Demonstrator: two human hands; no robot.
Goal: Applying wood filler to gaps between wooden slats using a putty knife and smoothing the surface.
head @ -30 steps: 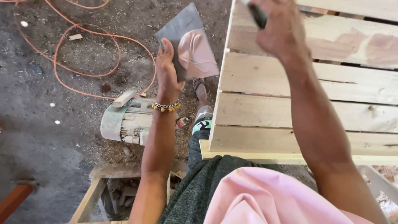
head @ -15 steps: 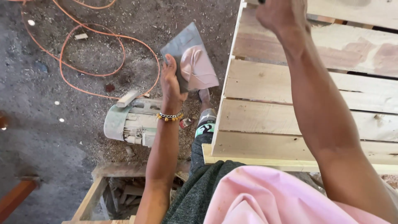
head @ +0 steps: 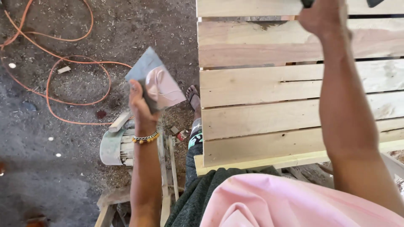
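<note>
At 6 o'clock, nearest the camera, lie the person's pink shirt [head: 294,201] and dark grey-green trousers [head: 198,197]. Just beyond them, from 5 o'clock up to 1 o'clock, stands a slatted panel of pale wooden boards [head: 261,84] with narrow gaps between the boards; its upper boards carry pinkish-brown smears.

At 9 o'clock from the panel, the left hand [head: 141,105] is raised over the floor, well apart from the wood. It wears a bracelet of yellow and dark beads [head: 145,138] at the wrist and is closed on the lower edge of a flat grey square plate with a mound of pink putty on it [head: 155,82], thumb on the upper face. The plate tilts, its far corner pointing to 11 o'clock.

Below that wrist, at 8 o'clock, a dusty pale green electric motor [head: 115,147] sits on the floor among sawdust. A foot in a sandal [head: 193,97] shows beside the panel's left edge. Farther out, from 9 to 11 o'clock, an orange cable [head: 50,84] loops over the grey dusty floor [head: 42,176].

At 1 o'clock, farthest off, the right hand [head: 322,17] is clenched around a dark tool handle [head: 307,3], most of it cut off by the top edge, over the panel's upper boards.
</note>
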